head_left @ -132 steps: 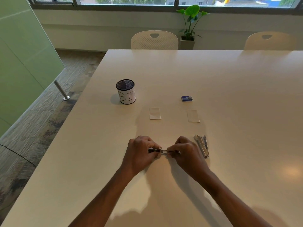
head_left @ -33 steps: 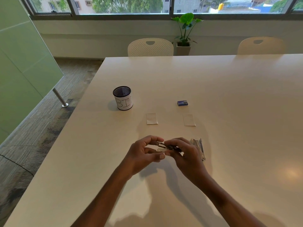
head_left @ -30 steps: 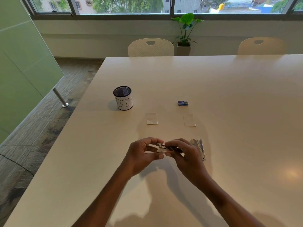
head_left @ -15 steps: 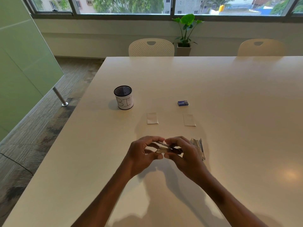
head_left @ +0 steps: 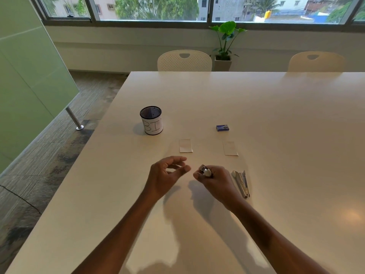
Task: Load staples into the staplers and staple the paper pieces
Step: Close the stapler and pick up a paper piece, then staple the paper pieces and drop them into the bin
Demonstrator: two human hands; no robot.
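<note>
- Your right hand (head_left: 215,179) is curled tight round a small stapler (head_left: 205,171); its metal nose pokes out above your thumb and forefinger.
- Your left hand (head_left: 169,174) hangs just to the left of the right one, apart from it. Its fingers are loosely curled, thumb and forefinger parted, and it holds nothing.
- Beyond your left hand and a little to its left stands a black mesh cup (head_left: 151,123) wrapped in a white label lettered "BI". Only dark mesh shows inside it.
- Beyond your right hand, well apart from it, lies a small blue staple box (head_left: 222,127). You cannot see what is in it.
- Between your hands and those two containers lie two paper pieces, both flat: one (head_left: 185,145) ahead of your left hand, the other (head_left: 230,148) ahead of your right.
- Just right of your right hand a second stapler (head_left: 242,183) lies on the table (head_left: 286,119), its two arms spread apart at the far end.
- You are at a pale, glossy tabletop. Past its far edge are two cream chairs (head_left: 184,61), a potted plant (head_left: 225,40) and a long window. A green glass panel (head_left: 29,76) and grey carpet lie well off to your left.
</note>
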